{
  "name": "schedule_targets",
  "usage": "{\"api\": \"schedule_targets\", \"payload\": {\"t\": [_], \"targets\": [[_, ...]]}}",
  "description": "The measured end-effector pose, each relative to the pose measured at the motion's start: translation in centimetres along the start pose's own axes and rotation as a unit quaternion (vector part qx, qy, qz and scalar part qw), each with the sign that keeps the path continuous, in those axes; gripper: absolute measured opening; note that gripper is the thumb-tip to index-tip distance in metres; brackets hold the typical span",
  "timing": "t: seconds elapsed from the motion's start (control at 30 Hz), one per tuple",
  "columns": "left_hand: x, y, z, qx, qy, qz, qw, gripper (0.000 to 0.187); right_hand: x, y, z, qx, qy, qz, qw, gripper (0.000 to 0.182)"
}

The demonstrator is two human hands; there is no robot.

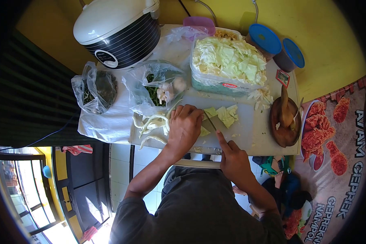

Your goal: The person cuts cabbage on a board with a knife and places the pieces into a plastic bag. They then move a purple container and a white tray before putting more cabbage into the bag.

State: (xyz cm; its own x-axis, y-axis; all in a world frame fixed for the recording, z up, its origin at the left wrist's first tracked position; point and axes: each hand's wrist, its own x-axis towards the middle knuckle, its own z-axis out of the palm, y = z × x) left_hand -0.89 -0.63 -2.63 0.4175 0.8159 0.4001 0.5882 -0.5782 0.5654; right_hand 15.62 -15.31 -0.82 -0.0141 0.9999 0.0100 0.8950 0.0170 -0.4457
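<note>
My right hand [234,158] is closed round the handle of a knife, its index finger stretched along the back of the blade [210,120]. My left hand [185,126] presses down on cabbage leaves [209,112] beside the blade, fingers bent together. Both hands are over a pale cutting board [244,118]. Cut cabbage pieces [227,116] lie to the right of the blade. Pale, curved cabbage strips [152,124] sit left of my left hand. Behind the board stands a clear tub [207,86] heaped with chopped cabbage [229,59].
A rice cooker [118,34] stands back left, near plastic bags of greens [95,89] and of garlic [165,91]. Right of the board is a wooden mortar [277,130] with a pestle [286,110]. Blue-lidded containers [265,38] stand back right. Another person [286,191] is low at the right.
</note>
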Motion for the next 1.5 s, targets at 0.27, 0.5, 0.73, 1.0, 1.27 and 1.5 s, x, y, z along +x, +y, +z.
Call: {"api": "schedule_targets", "payload": {"t": [0.27,0.5,0.73,1.0,1.27,1.5], "targets": [[0.8,0.4,0.3,0.079,-0.014,0.051,0.995,0.022,-3.4,0.2,-3.4,0.079,0.015,0.06,0.995,0.064],[2.4,2.8,3.1,0.072,-0.051,0.107,0.99,0.028,-4.3,0.9,-3.8,0.1,0.031,0.14,0.985,0.056],[3.1,3.9,1.5,-0.118,-0.143,0.032,0.982,0.03,-5.0,1.9,-2.6,0.112,0.064,0.087,0.988,0.069],[-0.5,3.2,0.0,-0.168,-0.139,-0.052,0.974,0.031,-5.1,1.4,-1.5,0.117,0.095,0.052,0.987,0.07],[-1.7,3.0,0.8,-0.112,-0.088,-0.036,0.989,0.027,-4.1,1.6,-0.3,0.036,0.048,0.046,0.997,0.071],[-1.9,3.0,0.8,-0.097,-0.086,-0.012,0.991,0.026,-4.0,1.3,-1.9,-0.014,0.035,0.035,0.999,0.074]]}}
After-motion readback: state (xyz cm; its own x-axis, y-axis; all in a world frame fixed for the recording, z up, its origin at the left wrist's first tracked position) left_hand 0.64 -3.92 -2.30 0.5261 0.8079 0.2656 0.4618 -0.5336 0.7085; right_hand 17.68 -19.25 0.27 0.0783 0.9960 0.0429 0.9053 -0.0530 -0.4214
